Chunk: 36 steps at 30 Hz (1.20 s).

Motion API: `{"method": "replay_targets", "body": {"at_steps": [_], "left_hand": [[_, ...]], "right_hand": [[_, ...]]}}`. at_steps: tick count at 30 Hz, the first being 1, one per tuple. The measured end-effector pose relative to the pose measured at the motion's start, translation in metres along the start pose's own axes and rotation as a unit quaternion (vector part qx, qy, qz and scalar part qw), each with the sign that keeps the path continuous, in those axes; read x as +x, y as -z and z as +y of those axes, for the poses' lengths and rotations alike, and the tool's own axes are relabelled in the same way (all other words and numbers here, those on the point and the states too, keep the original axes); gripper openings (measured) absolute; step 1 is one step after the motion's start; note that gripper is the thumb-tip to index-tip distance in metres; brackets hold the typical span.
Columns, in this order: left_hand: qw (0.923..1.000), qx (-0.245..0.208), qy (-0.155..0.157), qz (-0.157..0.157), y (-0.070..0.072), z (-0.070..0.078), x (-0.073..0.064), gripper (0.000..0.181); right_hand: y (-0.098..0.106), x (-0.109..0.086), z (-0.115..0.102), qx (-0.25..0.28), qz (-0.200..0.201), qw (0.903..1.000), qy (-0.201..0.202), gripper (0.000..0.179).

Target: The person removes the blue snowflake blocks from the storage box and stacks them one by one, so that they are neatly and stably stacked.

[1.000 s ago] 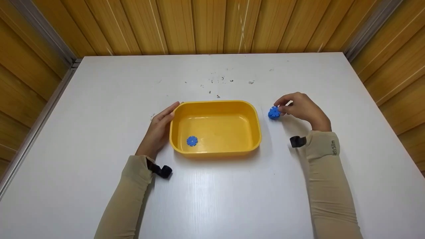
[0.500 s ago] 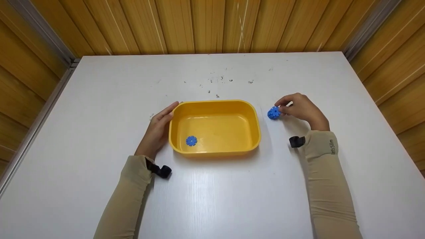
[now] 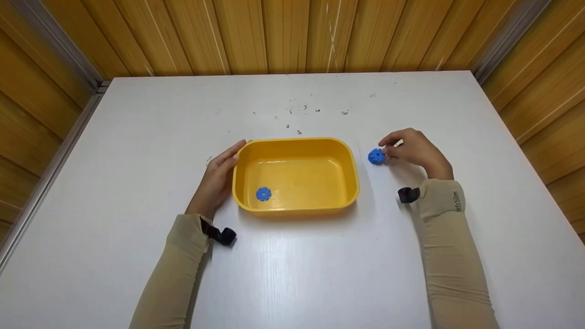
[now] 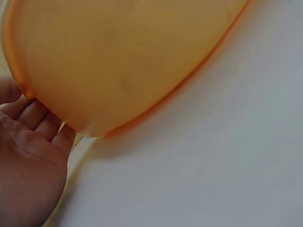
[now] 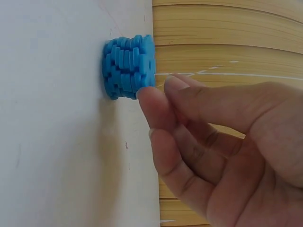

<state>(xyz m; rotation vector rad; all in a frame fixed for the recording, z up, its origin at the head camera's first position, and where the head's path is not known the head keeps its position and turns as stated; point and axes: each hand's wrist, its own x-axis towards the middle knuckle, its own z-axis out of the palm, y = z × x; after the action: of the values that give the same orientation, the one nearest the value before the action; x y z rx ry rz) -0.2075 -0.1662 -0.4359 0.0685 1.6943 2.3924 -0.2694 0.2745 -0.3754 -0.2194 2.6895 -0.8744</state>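
My left hand point(image 3: 217, 173) rests along the outer left side of the yellow tub point(image 3: 297, 211), its thumb at the rim. In the left wrist view, the fingers point(image 4: 40, 116) lie fairly straight against the tub's outer wall. A blue notched plastic disc point(image 3: 263, 193) lies flat inside, near the tub's lower left corner. Right of the tub, a short stack of blue notched discs point(image 5: 125, 68) stands on the table. Beside it is my right hand point(image 3: 415, 148), one fingertip at the stack's top edge. The thumb and forefinger are bent, slightly apart, with nothing visible between them.
The white table point(image 3: 292, 274) has small dark marks point(image 3: 305, 108) behind the tub. Wood-patterned panels point(image 3: 288, 36) stand along its back and sides. Each wrist wears a small black camera point(image 3: 409, 195).
The top disc of the stack was tilted up at my right fingertips and now lies flatter on the stack. My left hand and the tub stay in place.
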Motion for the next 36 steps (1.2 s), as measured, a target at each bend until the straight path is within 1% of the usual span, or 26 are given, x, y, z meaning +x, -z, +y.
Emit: {"method": "replay_targets", "body": {"at_steps": [6, 13, 20, 26, 31, 36], "left_hand": [[1.0000, 0.000, 0.004, 0.006, 0.000, 0.000, 0.001, 0.050], [1.0000, 0.004, -0.001, 0.008, -0.001, 0.001, 0.000, 0.050], [0.9998, 0.011, 0.008, 0.015, -0.002, 0.002, 0.001, 0.048], [0.9993, 0.025, 0.015, 0.022, -0.001, 0.002, 0.000, 0.047], [0.9989, 0.037, 0.013, 0.025, -0.001, 0.002, -0.001, 0.046], [0.9990, 0.035, 0.014, 0.023, -0.001, 0.003, 0.000, 0.047]], "right_hand": [[0.000, 0.000, 0.000, 0.000, 0.001, 1.0000, 0.002, 0.028], [0.001, 0.000, -0.003, 0.001, 0.005, 1.0000, -0.006, 0.029], [0.004, -0.004, -0.015, 0.004, 0.016, 0.9998, 0.015, 0.030], [0.004, -0.005, -0.030, 0.004, 0.017, 0.9988, 0.045, 0.032], [0.003, -0.003, -0.050, -0.006, 0.013, 0.9973, 0.072, 0.030], [0.000, 0.001, -0.071, -0.008, 0.006, 0.9959, 0.090, 0.028]]}}
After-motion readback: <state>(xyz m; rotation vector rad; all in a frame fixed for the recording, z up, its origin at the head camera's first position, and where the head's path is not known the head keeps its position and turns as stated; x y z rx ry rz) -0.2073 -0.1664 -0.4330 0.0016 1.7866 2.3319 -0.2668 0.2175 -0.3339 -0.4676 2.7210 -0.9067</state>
